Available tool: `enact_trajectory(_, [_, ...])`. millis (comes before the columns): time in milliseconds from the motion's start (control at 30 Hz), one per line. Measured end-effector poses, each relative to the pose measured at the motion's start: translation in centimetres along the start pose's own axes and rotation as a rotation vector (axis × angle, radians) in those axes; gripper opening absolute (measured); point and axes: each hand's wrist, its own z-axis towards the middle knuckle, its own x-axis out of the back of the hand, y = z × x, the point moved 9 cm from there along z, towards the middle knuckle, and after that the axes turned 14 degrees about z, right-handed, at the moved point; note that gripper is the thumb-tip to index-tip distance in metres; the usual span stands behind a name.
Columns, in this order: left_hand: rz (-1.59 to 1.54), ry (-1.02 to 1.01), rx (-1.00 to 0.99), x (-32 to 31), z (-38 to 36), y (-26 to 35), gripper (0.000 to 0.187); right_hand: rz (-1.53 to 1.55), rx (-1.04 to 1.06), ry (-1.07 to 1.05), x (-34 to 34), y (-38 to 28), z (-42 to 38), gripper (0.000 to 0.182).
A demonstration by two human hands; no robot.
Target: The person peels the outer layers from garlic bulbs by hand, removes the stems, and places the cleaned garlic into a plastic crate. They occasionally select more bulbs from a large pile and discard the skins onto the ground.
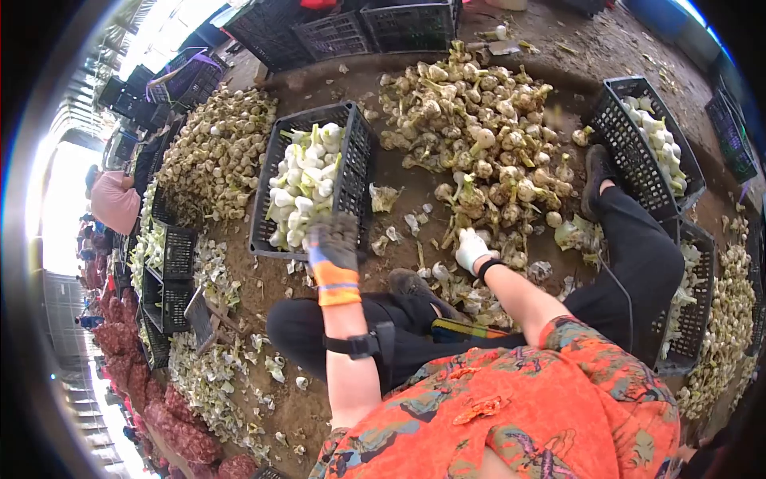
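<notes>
My left hand [333, 243], in a dark-palmed glove with an orange cuff, is over the near right corner of a black plastic crate [356, 172]. Its fingers are smeared by motion. Peeled white garlic bulbs [306, 180] with cut green stems fill that crate. My right hand [472, 250], in a white glove, is closed at the near edge of a heap of unpeeled garlic [487, 136]. Whatever lies inside its fingers is hidden. Loose garlic skins [471, 299] are scattered on the ground below it.
Another crate of white garlic [650, 152] stands beyond my bent leg on the right. A second garlic heap [219, 152] lies to the left. Stacked black crates [335, 36] line the back. Red mesh sacks [175, 415] and a person in pink [114, 201] are at far left.
</notes>
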Motion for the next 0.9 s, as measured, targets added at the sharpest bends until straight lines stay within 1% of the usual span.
enact_trajectory(67, [0.238, -0.106, -0.051, -1.1, -1.4, -2.6, 0.032, -0.102, -0.009, -0.103, -1.1, -0.2, 1.2, 0.040])
enact_trajectory(133, [0.629, -0.106, 0.036, -0.8, -1.9, -7.0, 0.051, 0.349, -0.115, 0.007, -2.0, 2.1, 3.4, 0.033])
enact_trajectory(167, [0.755, -0.247, -0.007, -1.4, -2.2, -9.1, 0.058, 0.724, -0.060, -0.037, -0.9, 0.1, 2.6, 0.026])
enact_trajectory(200, [0.877, -0.388, -0.048, -2.0, -3.0, -11.0, 0.065, 1.292, -0.004, -0.224, -0.9, -2.0, 1.8, 0.025])
enact_trajectory(233, [0.868, -0.495, -0.019, -2.9, -3.5, -12.2, 0.069, 1.323, 0.019, -0.356, 1.5, -5.7, -0.3, 0.021])
enact_trajectory(267, [0.719, -0.553, -0.089, -4.6, -4.2, -12.0, 0.067, 1.327, 0.010, -0.423, 3.5, -8.4, -2.2, 0.019])
enact_trajectory(300, [0.734, -0.526, -0.069, -5.2, -4.4, -12.1, 0.064, 1.474, -0.025, -0.509, 4.9, -10.5, -3.7, 0.020])
enact_trajectory(333, [0.749, -0.502, -0.053, -6.3, -4.6, -11.4, 0.062, 1.520, 0.124, -0.558, 6.2, -12.1, -4.1, 0.020])
enact_trajectory(367, [0.680, -0.477, -0.044, -7.1, -5.1, -10.2, 0.060, 1.571, 0.273, -0.612, 7.6, -13.6, -4.7, 0.020])
enact_trajectory(400, [0.612, -0.454, -0.033, -8.2, -5.9, -8.7, 0.058, 1.854, 0.060, -0.689, 8.5, -15.2, -6.5, 0.021])
enact_trajectory(433, [0.734, -0.402, -0.165, -9.3, -6.7, -6.6, 0.056, 1.654, 0.168, -0.516, 8.9, -14.7, -6.0, 0.031])
enact_trajectory(533, [0.896, -0.375, -0.425, -10.7, -7.8, -4.9, 0.058, 1.484, 0.172, -0.303, 9.0, -14.6, -6.2, 0.033])
enact_trajectory(567, [0.869, -0.367, -0.422, -10.8, -8.1, -4.9, 0.058, 1.508, 0.220, -0.268, 9.3, -15.3, -6.7, 0.032])
enact_trajectory(600, [0.845, -0.372, -0.371, -11.0, -8.4, -4.9, 0.060, 1.539, 0.127, -0.303, 9.8, -16.2, -8.3, 0.031])
enact_trajectory(667, [0.798, -0.379, -0.268, -11.1, -9.0, -5.0, 0.065, 1.646, 0.116, -0.334, 10.1, -15.9, -9.0, 0.031])
enact_trajectory(700, [0.891, -0.366, -0.350, -11.3, -9.4, -4.6, 0.064, 1.665, 0.124, -0.381, 10.3, -16.1, -9.5, 0.031])
enact_trajectory(767, [0.787, -0.389, -0.303, -11.2, -9.5, -4.9, 0.064, 1.700, 0.144, -0.475, 10.9, -16.7, -10.5, 0.031])
enact_trajectory(800, [0.736, -0.399, -0.276, -11.1, -9.5, -5.1, 0.065, 1.696, 0.154, -0.484, 11.0, -16.7, -10.7, 0.030])
enact_trajectory(833, [0.791, -0.396, -0.327, -11.1, -9.6, -4.8, 0.065, 1.691, 0.164, -0.492, 11.2, -16.6, -10.7, 0.028])
enact_trajectory(900, [0.709, -0.397, -0.288, -11.1, -9.7, -4.8, 0.064, 1.692, 0.221, -0.526, 11.9, -17.0, -11.3, 0.027])
